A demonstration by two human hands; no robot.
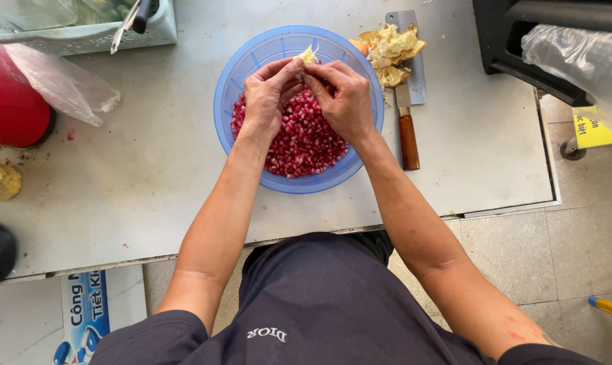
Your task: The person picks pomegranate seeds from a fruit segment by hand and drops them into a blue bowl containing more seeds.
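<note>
A: Nearest to the camera, what is there?

B: The person's dark shirt [306, 304], and both forearms going forward over the near edge of the grey table [150, 196].

A: And the hands?

B: The left hand [269, 94] and the right hand [343, 98] meet over the blue basket [228, 101]. The fingertips of both are pinching one pale piece of pomegranate [308, 55], thumbs close together. Neither hand is spread.

A: Where is this piece, and how does it point?

B: It is above the far half of the basket, over the red seeds [302, 145]. Only a small part shows above the fingers, and this part points away from the person. Its long axis I cannot tell, because the fingers cover most of it.

A: What room is around the basket?

B: Left of the basket the table is bare up to a clear plastic bag [62, 84] and a red container [8, 108]. On the right a cleaver [407, 101] lies just beside the basket, brown handle toward the person, with yellow peel pieces [390, 51] on its blade. Beyond it the table continues to its right edge. At the far left corner stands a grey tray [83, 34].
</note>
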